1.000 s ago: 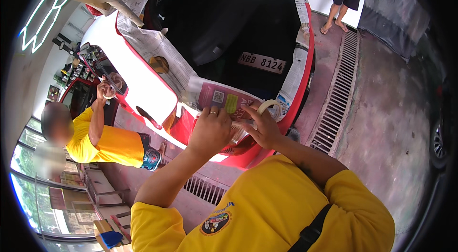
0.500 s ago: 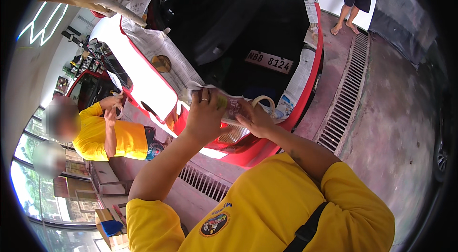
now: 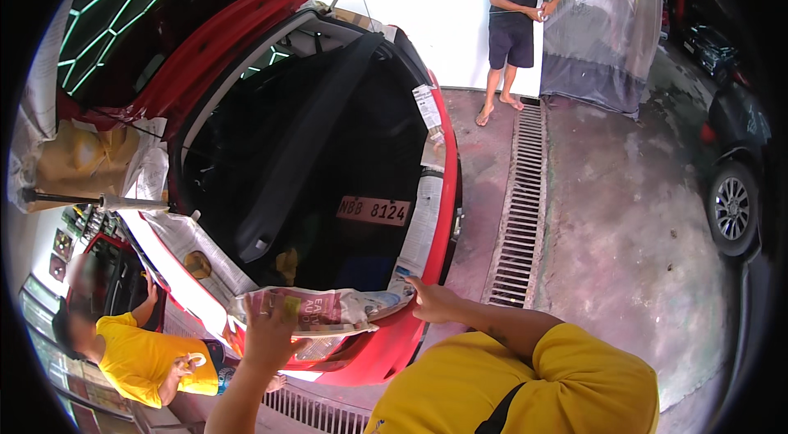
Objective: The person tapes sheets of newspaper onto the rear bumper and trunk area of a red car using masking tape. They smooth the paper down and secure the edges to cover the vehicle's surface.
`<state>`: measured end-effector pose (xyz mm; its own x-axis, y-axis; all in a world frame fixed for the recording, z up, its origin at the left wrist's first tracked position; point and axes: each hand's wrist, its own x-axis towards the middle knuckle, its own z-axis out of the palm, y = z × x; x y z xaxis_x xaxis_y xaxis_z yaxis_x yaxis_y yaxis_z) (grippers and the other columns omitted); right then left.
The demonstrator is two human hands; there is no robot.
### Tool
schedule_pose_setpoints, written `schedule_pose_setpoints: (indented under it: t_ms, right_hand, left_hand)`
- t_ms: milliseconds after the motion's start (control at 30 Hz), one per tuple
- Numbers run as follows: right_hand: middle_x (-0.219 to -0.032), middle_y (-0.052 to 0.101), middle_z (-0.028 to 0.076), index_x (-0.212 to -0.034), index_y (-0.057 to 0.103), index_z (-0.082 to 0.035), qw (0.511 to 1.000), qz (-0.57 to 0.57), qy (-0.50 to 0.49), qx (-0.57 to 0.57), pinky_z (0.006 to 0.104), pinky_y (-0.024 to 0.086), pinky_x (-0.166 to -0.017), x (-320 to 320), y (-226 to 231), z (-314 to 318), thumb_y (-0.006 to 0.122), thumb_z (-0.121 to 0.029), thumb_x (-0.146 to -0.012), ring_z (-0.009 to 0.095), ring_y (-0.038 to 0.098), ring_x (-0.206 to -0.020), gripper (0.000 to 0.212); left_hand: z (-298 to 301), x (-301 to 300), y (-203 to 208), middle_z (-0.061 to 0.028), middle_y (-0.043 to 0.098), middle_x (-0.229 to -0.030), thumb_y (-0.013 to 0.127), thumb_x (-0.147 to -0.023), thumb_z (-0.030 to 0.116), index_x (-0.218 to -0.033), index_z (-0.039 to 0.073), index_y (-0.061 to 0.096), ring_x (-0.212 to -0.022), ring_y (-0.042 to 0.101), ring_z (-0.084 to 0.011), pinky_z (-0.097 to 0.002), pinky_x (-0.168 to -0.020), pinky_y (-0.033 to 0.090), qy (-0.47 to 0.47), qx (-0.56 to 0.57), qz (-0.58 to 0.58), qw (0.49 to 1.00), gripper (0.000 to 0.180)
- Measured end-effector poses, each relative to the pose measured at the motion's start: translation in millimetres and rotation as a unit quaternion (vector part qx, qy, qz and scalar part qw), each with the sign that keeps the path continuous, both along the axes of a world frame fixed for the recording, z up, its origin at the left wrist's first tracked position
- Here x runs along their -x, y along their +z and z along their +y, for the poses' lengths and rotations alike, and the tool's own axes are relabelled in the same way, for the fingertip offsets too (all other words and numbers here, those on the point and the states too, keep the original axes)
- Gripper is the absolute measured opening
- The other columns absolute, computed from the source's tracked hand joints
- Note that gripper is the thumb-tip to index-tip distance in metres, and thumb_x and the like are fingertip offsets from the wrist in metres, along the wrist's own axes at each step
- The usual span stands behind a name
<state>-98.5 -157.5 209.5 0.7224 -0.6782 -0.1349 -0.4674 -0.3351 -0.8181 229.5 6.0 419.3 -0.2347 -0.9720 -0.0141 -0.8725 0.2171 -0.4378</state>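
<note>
A sheet of printed newspaper (image 3: 328,311) lies along the rear edge of the red car's (image 3: 447,179) open trunk, above the tail light (image 3: 316,349). At the paper's left end is my left hand (image 3: 269,337), fingers apart and resting against it. My right hand (image 3: 435,301) touches the strip near the trunk's right corner, its index finger stretched out and the other fingers partly hidden. More newspaper (image 3: 423,216) covers the right rim of the opening, and another piece (image 3: 209,253) the left rim. I see no tape roll in either of my hands.
A co-worker in yellow (image 3: 148,356) at the left holds a white tape roll (image 3: 195,360). Another person in dark clothes (image 3: 510,19) stands beyond the car. The raised tailgate (image 3: 222,40) hangs overhead. A floor grate (image 3: 517,212) runs along the right; a dark car (image 3: 735,188) stands farther right.
My hands have moved apart, towards the two ends of the newspaper. The tape roll at my right hand is out of sight. My view has shifted, showing more of the tailgate.
</note>
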Motion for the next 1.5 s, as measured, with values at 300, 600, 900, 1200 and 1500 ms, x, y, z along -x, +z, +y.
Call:
schedule_pose_setpoints:
  t_ms: [300, 600, 900, 1200, 1500]
  right_hand:
    - [-0.138, 0.071, 0.023, -0.174, -0.011, -0.014, 0.904, -0.411, 0.064, -0.103, 0.0358, 0.054, -0.106, 18, 113, 4, 0.062, 0.000, -0.103, 0.019, 0.072, -0.115, 0.103]
    - [-0.125, 0.076, 0.024, -0.175, -0.001, -0.011, 0.925, -0.362, 0.090, 0.069, 0.0390, 0.055, -0.103, 20, 148, 65, 0.067, 0.006, -0.098, 0.034, 0.076, -0.115, 0.104]
    - [-0.103, 0.074, 0.023, -0.175, 0.007, -0.014, 0.945, -0.244, 0.167, 0.140, 0.0535, 0.056, -0.072, -4, 67, 203, 0.069, 0.001, -0.096, 0.045, 0.074, -0.088, 0.101]
    - [-0.107, 0.074, 0.028, -0.175, 0.007, -0.018, 0.949, -0.198, 0.230, 0.083, 0.0545, 0.055, -0.072, -4, 44, 283, 0.066, 0.000, -0.096, 0.045, 0.074, -0.090, 0.101]
    - [-0.100, 0.073, 0.027, -0.175, 0.006, -0.019, 0.953, -0.160, 0.250, 0.065, 0.0539, 0.055, -0.073, 4, 46, 305, 0.064, -0.002, -0.099, 0.044, 0.073, -0.087, 0.097]
  left_hand:
    - [-27, 143, 0, -0.0158, 0.076, -0.112, 0.091, -0.080, 0.008, -0.107, 0.003, 0.081, -0.099, 0.075, -0.0338, -0.0405, -0.090, 0.060, 0.041, 0.213, 0.551, 0.806, 0.029]
    - [10, 178, -3, -0.0155, 0.071, -0.122, 0.095, -0.074, 0.012, -0.121, 0.003, 0.071, -0.114, 0.068, -0.0380, -0.0455, -0.096, 0.057, -0.028, 0.239, 0.466, 0.851, 0.053]
    - [157, 164, -102, -0.0176, 0.071, -0.119, 0.089, -0.080, 0.005, -0.117, -0.001, 0.068, -0.110, 0.070, -0.0384, -0.0437, -0.095, 0.057, 0.111, 0.149, 0.594, 0.783, 0.043]
    - [251, 186, -135, -0.0154, 0.074, -0.114, 0.090, -0.079, 0.002, -0.123, 0.001, 0.068, -0.107, 0.071, -0.0331, -0.0418, -0.093, 0.056, 0.200, 0.196, 0.599, 0.750, 0.049]
    - [276, 175, -132, -0.0159, 0.070, -0.117, 0.092, -0.080, 0.004, -0.117, 0.002, 0.068, -0.113, 0.069, -0.0331, -0.0412, -0.099, 0.054, 0.154, 0.166, 0.643, 0.731, 0.044]
